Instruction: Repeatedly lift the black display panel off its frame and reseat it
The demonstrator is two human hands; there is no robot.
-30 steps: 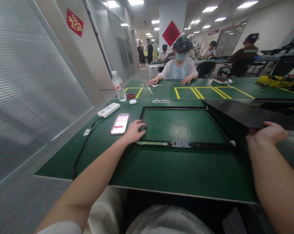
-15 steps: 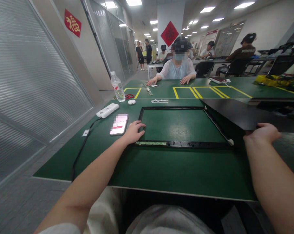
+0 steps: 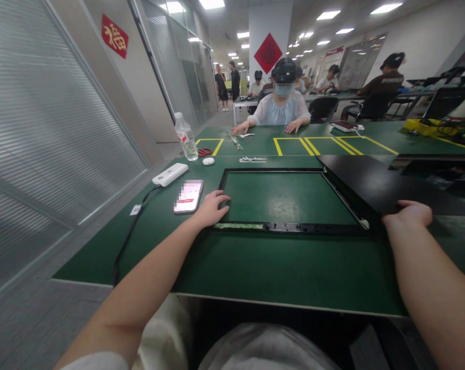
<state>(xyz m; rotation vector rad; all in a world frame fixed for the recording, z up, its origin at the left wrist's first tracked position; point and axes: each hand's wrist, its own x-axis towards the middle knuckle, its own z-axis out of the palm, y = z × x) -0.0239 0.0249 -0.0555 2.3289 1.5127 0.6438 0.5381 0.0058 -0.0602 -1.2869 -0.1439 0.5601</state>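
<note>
A black rectangular frame (image 3: 309, 227) lies on the green table, with a green circuit strip along the left part of its near bar. My left hand (image 3: 213, 208) is at the frame's left bar, fingers and thumb curled round it. To the right, my right hand (image 3: 412, 213) grips the near edge of a thin black panel (image 3: 375, 180), thumb on top and the other fingers mostly hidden. The panel lies low, its left edge alongside the frame's right bar. A small pale piece (image 3: 365, 224) shows at the frame's near right corner.
Left of the frame are a phone (image 3: 188, 196), a white power bank (image 3: 171, 174) with a black cable, an earbud case (image 3: 208, 161), a water bottle (image 3: 186, 137) and red-handled scissors (image 3: 204, 152). Small metal strips (image 3: 252, 160) lie behind the frame. A co-worker (image 3: 282, 105) sits opposite.
My right hand has lowered the black panel and shifted slightly left, so the panel lies flatter. My left hand and the frame have stayed put.
</note>
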